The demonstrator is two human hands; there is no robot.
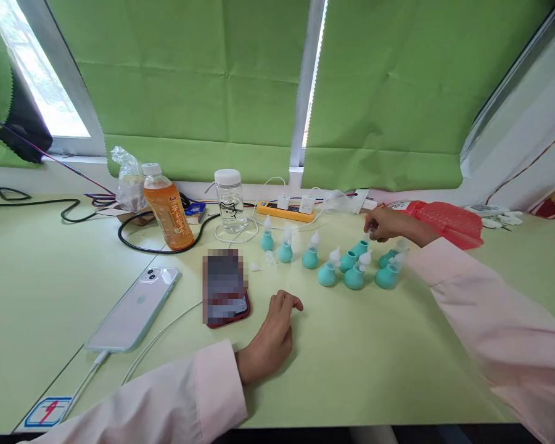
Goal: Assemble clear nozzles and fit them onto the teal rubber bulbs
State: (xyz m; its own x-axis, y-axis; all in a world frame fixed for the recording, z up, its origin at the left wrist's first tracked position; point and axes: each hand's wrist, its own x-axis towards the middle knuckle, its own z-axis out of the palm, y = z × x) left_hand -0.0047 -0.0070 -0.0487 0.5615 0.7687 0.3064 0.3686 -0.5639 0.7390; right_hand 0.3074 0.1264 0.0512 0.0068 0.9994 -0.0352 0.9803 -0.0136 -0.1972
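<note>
right hand (385, 224) stretched far forward, left hand (274, 339) loosely curled.

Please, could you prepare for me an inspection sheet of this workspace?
Surface: pale green table, with a seam at left.
Job's things: teal bulbs stand grouped; most carry pale tips, two show open tops.
Clutter: orange bottle, jar, white phone, dark phone, red bag.
Hands: right hand at the top of one bulb, grip unclear; left hand near the dark phone, nothing visible held.
Cables: white cable plugged into the white phone; black cable curving past the bottle; power strip with chargers.
Surroundings: green blinds behind; window at upper left.
</note>
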